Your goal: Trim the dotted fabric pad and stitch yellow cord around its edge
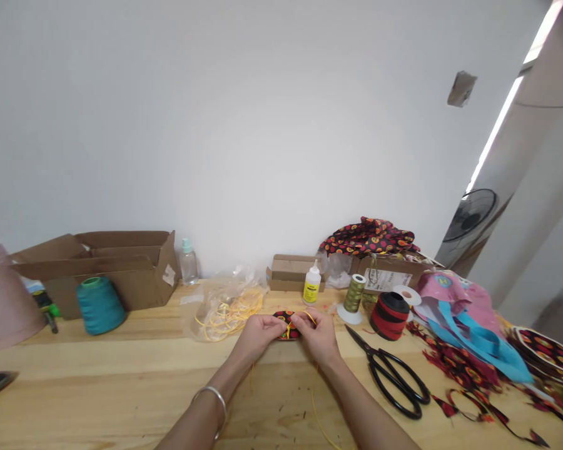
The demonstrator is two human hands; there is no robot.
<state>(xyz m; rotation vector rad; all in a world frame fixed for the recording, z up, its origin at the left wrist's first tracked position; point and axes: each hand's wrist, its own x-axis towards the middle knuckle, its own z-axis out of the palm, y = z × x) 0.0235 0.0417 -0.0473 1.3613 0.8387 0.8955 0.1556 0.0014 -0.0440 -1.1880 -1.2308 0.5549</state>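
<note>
A small dark piece of cloth [286, 316] with a red and yellow pattern is held between both hands, above the middle of the wooden table. My left hand [259, 334] pinches its left part, thumb and fingers pressed together. On the other side my right hand [318, 336] has its fingers closed at the cloth's right end, with a yellow cord [315, 406] at the fingers. The cord loops above the right hand and trails down between the forearms. The fingertips partly hide the cloth and where the cord meets it.
Black scissors [394, 375] lie right of my right hand. Behind stand a glue bottle [312, 284], an olive thread spool [355, 294] and a red-black cone [390, 315]. Yellow cord in a plastic bag [232, 309], a teal cone [100, 306] and a cardboard box [122, 275] are left; fabric scraps [469, 365] lie right.
</note>
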